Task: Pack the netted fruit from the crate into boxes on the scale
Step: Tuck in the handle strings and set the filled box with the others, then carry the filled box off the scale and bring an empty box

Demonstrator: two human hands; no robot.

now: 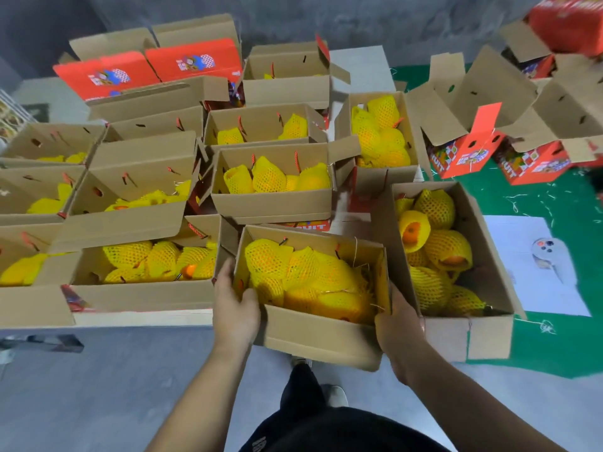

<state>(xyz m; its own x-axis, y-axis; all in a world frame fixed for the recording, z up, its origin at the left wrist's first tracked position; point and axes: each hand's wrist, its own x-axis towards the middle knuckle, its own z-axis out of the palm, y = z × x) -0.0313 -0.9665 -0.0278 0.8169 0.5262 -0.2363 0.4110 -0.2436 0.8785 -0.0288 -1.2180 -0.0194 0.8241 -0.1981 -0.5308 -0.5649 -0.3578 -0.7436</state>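
A cardboard box point(313, 337) full of oranges in yellow foam netting point(303, 278) is held in front of me, over the floor's edge. My left hand point(235, 301) grips its left wall, thumb inside over the rim. My right hand point(399, 324) grips the box's right front corner, fingers hidden behind the wall. Neither the crate nor the scale is in view.
Several open boxes of netted fruit cover the low white platform point(143, 318) to the left and behind. Another filled box point(456, 256) stands just right of the held one on green flooring point(554, 347). White paper point(538, 265) lies at right. Empty red-printed boxes point(463, 158) stand at back right.
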